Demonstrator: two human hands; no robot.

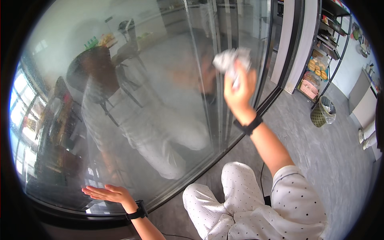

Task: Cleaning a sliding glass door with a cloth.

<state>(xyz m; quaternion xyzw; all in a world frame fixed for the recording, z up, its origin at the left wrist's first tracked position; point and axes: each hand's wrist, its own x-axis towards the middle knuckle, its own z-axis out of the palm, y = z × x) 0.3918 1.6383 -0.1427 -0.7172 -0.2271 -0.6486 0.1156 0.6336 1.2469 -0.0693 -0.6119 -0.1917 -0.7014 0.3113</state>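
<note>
My right hand (240,87) is raised against a large glass door panel (168,120), closed on a crumpled white cloth or paper (232,58) whose loose part spreads past my fingers and looks blurred. Whether the wad presses on the glass cannot be told exactly. Low on the left, my left hand (105,193) is held flat with its fingers extended, palm upward, in front of the lower glass, with nothing in it. Both wrists wear black bands. The glass looks hazy and streaked, and it mirrors a crouching figure in white.
A dark floor track (270,100) runs under the glass. At the right are a black metal rack (339,60) with pans, bread and a pink basket (309,89), and a patterned waste bin (319,115). Another person's white shoes (363,139) show at the right edge. A thin cable (262,177) lies near my knees.
</note>
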